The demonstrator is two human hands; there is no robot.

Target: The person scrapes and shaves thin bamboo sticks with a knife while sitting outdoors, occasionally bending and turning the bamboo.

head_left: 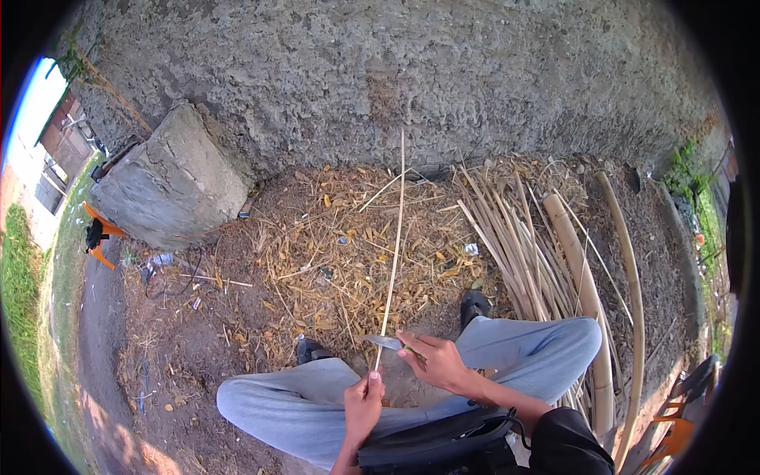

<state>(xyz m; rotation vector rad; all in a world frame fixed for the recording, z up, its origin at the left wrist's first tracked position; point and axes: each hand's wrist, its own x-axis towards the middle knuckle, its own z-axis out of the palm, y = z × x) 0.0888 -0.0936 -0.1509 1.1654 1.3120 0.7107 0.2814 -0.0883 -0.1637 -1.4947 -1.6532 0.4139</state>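
Note:
A long thin pale strip (393, 269) points away from me, its far end near the wall. Its near end is pinched between the thumb and fingers of my left hand (364, 405). My right hand (434, 362) is closed on the handle of a knife (384, 342), just beyond my left hand. The blade points left and lies across the strip, against it. Both hands are between my knees, over my grey trousers (293, 404).
Split strips (514, 245) lie piled at the right beside a thick bamboo pole (574, 261) and a thinner curved pole (625, 261). A concrete block (178, 178) stands at the left. A rough wall (317, 79) runs behind. Shavings (317, 277) cover the ground.

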